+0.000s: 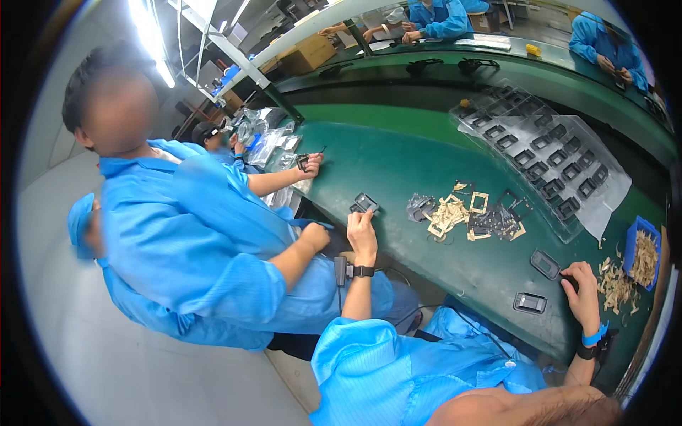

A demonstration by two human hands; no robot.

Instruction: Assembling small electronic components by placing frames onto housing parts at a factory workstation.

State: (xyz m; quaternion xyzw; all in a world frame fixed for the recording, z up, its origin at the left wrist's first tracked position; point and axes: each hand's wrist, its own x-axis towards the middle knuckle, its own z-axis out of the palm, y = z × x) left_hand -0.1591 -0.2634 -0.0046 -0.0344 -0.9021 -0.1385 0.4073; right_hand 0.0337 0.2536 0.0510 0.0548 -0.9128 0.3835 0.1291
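My left hand (362, 240) is raised at the near table edge, its fingers closed on a small black plastic frame (366, 202). Low over the table on the right is my right hand (583, 292), thumb and forefinger apart. Its fingertips lie at or just beside the edge of a second black frame (545, 264); whether they touch it is unclear. A third black frame (530, 303) rests flat nearer to me. Between the hands lies a pile of cream-coloured cut pieces (449, 216) with small dark parts (497, 222) next to it.
A clear tray (568, 233) with rows of black frames stands at the back right. A blue bin (643, 254) of tan scraps sits at the far right, with loose scraps (615, 286) beside it. A co-worker in blue (192, 227) stands close on my left, holding a dark part (303, 162).
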